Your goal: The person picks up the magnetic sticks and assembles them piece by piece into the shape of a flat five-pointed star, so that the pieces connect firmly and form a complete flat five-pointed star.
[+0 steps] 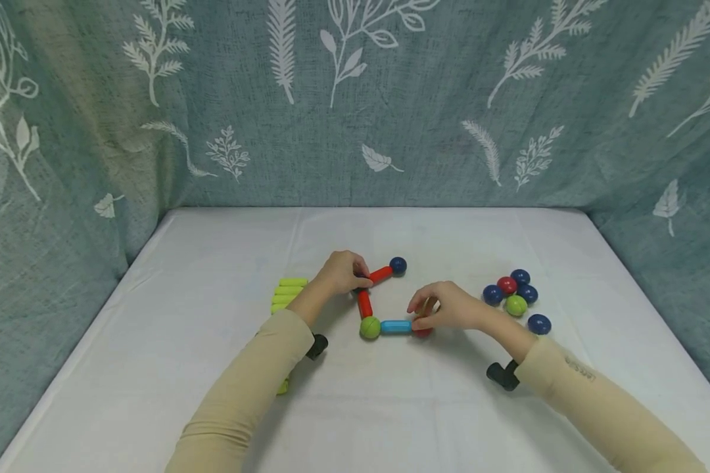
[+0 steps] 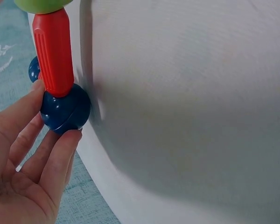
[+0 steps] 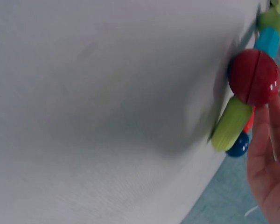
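A chain of ball-and-stick pieces lies on the table. My left hand (image 1: 344,270) pinches the middle blue ball (image 2: 65,109) between thumb and fingers. One red stick (image 1: 381,274) runs from it to a far blue ball (image 1: 398,265); another red stick (image 1: 364,304) leads to a green ball (image 1: 370,327). A light blue stick (image 1: 396,326) joins that to a red ball (image 3: 255,77), which my right hand (image 1: 449,306) holds with thumb and fingertips. From the red ball a yellow-green stick (image 3: 232,123) sticks out, mostly hidden by the hand in the head view.
Several yellow-green sticks (image 1: 290,289) lie in a row on the left, partly behind the left sleeve. On the right sit several loose blue balls (image 1: 539,324), a red ball (image 1: 507,285) and a green ball (image 1: 516,305). A patterned curtain (image 1: 355,131) hangs behind the white table (image 1: 414,420).
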The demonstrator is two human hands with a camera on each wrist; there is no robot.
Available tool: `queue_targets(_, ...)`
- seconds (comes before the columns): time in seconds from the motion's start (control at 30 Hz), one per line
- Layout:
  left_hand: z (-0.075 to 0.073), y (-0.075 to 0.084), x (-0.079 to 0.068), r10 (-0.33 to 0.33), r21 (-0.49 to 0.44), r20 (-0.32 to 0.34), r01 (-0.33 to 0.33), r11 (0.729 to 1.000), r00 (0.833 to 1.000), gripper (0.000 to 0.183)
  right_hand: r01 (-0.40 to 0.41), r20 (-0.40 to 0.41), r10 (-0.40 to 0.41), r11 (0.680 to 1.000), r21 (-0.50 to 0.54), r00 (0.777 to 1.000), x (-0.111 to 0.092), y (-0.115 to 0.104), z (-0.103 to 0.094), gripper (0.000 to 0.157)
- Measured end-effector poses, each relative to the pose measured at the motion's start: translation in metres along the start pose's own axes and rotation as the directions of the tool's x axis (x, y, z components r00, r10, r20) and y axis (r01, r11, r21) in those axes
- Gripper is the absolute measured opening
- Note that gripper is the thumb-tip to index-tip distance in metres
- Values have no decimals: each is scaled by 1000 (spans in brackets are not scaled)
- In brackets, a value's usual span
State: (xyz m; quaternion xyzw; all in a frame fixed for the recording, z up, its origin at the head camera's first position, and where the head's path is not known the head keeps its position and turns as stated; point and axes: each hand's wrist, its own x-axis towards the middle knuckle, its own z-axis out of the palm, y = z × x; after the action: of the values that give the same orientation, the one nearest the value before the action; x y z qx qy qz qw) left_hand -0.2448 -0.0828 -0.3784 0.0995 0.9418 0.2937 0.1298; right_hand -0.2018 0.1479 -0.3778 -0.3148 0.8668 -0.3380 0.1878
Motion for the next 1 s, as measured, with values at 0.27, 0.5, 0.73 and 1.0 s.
queue_targets(0.27,-2,1,-3,17,5,53,-17,1000,998,11,-6,-52,-1,991,-134,999,-8,-7,11,13)
queue_targets(0.5,-11,0,-12,74,39,160,-82,996,984,19,-145,-129,128,980,-135,983,-8,-3,8,15)
queue_targets(0.73,-9,3,-27,86,130,163,-108,986,983,16,-236,-206,213,967,-96,955,-6,5,-1,20)
queue_targets(1.0,1,8,-44,102,178,163,-131,975,981,19,-268,-230,248,962,-59,941,-2,12,-7,21)
